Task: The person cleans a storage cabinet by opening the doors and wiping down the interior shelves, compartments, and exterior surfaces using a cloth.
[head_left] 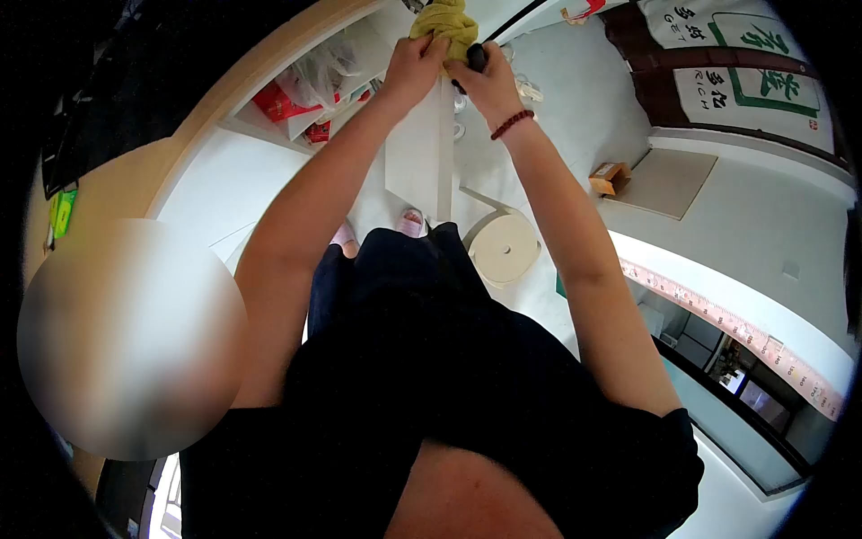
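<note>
Both of my arms reach forward to the top of the head view. My left hand (416,74) is closed on a crumpled yellow cloth (445,25), pinching its lower edge. Beside it, my right hand (492,85), with a dark red bead bracelet (512,124) at the wrist, is closed around a black handle (477,57). Its fingertips lie against the cloth. What the handle belongs to is hidden by the cloth and my fingers. A white panel (418,153) stands upright below my hands.
An open white cabinet (260,126) with plastic bags (314,79) and red packets is at left. A round beige stool (505,250) stands by my legs. To the right are a small cardboard box (611,178), a beige board (669,180) and hanging cloth banners (750,94).
</note>
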`<state>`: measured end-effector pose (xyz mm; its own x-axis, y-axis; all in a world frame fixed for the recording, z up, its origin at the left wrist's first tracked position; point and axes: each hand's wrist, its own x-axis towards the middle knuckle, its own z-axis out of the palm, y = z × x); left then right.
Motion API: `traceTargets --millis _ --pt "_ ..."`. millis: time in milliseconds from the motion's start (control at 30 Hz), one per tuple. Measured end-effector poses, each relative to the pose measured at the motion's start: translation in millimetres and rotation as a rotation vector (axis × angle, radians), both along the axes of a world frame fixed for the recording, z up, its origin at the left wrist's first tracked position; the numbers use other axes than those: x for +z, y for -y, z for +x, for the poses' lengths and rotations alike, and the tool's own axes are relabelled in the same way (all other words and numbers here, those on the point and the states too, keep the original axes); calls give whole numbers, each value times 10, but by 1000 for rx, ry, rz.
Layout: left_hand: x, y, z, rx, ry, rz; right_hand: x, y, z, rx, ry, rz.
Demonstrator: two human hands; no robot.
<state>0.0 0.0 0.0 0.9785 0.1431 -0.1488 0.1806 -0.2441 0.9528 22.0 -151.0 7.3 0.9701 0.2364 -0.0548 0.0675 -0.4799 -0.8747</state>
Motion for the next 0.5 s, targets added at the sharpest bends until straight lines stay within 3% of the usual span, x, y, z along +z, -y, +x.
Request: traceTargets --millis 67,100,167,233,267,367,433,500 --pt "149 -28 -254 -61 -28 -76 67 34 -247 17 18 -17" --pt "-183 177 -693 -18 141 -21 293 203 -744 44 -149 37" --pt "-266 168 -1515 -49 124 -109 247 319 -1492 106 -156 -5" --pt "-173 323 -2047 -6 148 -324 402 375 -1946 102 -187 17" --pt "-193 262 -1956 -15 117 -98 449 324 -1859 114 -172 -91" --pt "-366 252 -1346 -15 246 -19 299 294 -1404 62 12 -58" --pt "-172 207 -895 -60 83 66 277 266 -1020 -4 10 28" --pt "-186 230 -667 -12 208 43 201 278 -722 -34 -48 104"
